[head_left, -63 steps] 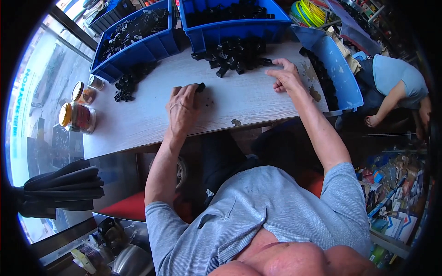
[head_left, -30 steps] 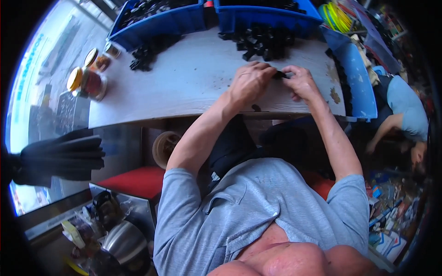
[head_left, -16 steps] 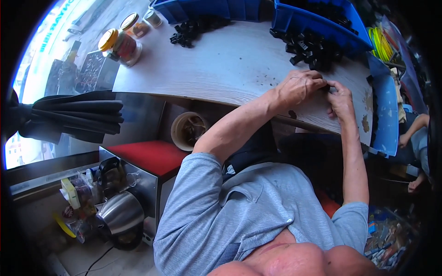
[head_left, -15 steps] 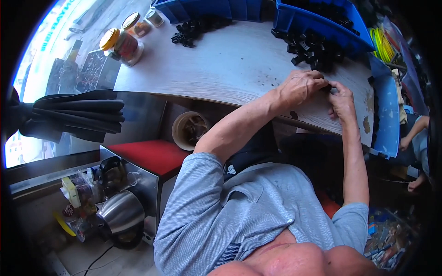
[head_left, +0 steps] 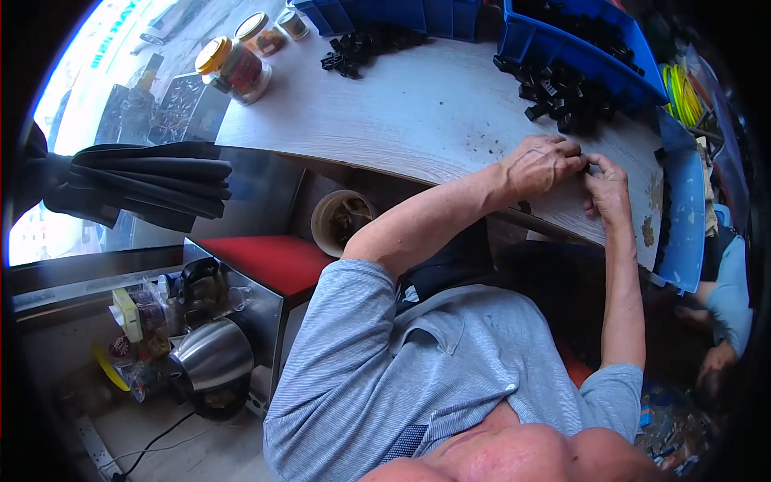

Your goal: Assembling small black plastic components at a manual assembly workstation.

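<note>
My left hand [head_left: 543,165] and my right hand [head_left: 609,193] meet over the near edge of the white wood-grain table [head_left: 385,120]. Pinched between their fingertips is a small black part [head_left: 594,169], mostly covered by the fingers. My left hand is closed with its knuckles up. The right thumb and forefinger close on the part's other side, while the lower fingers curl beneath. Just beyond the hands lies a heap of black plastic parts [head_left: 566,100]; a smaller heap of black parts [head_left: 347,58] lies farther left.
Blue bins [head_left: 526,40] stand along the back, one full of black parts. A blue tray [head_left: 683,217] hangs by the table's right end. Lidded jars [head_left: 241,74] stand at the back left. Below are a bucket [head_left: 325,221] and a kettle [head_left: 213,357]. Another person's arm [head_left: 729,277] shows far right.
The whole view has shifted slightly, with the table moving right in it. My hands stay together on the small black part. At far right the other person's arm has moved lower.
</note>
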Demonstrator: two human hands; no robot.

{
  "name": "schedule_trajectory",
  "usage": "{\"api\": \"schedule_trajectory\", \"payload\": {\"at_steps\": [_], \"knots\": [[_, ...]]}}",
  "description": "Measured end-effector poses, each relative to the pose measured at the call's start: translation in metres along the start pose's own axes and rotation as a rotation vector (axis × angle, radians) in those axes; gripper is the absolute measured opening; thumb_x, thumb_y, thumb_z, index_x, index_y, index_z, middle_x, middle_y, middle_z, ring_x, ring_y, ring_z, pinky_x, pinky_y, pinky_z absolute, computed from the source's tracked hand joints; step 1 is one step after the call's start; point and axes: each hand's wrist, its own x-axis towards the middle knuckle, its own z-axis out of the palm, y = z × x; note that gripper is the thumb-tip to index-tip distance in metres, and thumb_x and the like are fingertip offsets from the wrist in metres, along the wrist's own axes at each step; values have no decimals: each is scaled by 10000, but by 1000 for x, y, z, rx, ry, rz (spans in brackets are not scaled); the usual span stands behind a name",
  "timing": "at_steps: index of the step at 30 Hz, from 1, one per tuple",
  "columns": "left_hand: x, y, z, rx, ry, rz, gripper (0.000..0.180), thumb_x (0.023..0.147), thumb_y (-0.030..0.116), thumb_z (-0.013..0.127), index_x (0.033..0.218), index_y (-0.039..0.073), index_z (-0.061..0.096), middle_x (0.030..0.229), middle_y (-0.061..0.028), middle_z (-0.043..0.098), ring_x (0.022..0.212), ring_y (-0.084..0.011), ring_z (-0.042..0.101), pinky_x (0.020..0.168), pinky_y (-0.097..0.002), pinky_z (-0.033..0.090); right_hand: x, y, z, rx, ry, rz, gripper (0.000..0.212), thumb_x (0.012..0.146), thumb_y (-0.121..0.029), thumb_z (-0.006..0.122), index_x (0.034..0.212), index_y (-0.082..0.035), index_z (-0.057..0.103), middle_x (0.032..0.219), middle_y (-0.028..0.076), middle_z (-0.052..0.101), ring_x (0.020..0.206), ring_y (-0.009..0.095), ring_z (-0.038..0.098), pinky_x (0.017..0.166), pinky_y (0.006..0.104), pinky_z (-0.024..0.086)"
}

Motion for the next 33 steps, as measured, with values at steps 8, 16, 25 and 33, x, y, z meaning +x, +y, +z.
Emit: {"api": "schedule_trajectory", "payload": {"at_steps": [8,16,25,33], "knots": [[-16,9,9,135,82,-70,366,903,176,589,1258,136,665,1160,-66,678,1126,-283,631,987,-424,483,0,4,3,20,-13,-56,277,890,-65,650,1166,-54,652,562,-11,527,381,85,460,339,233,330],[-53,-9,-41,59,455,-228,374,803,38,665,1172,99,660,1162,-204,635,1161,-398,572,954,-517,494,-7,-1,-2,-56,40,-14,391,852,-178,768,1186,-21,638,581,-2,548,425,99,495,381,246,394],[-138,-145,-164,716,291,-852,241,852,267,708,1063,158,750,1194,-102,671,1096,-363,616,885,-474,532,0,5,-10,273,108,26,510,823,-251,812,1202,-4,578,565,-8,539,452,100,572,421,259,516],[-141,-131,-153,545,263,-521,173,906,139,664,1059,106,737,1134,-110,702,1000,-343,686,855,-429,552,30,31,-62,470,347,86,372,843,-246,805,1116,-67,626,569,6,519,510,159,624,501,310,587]]}}
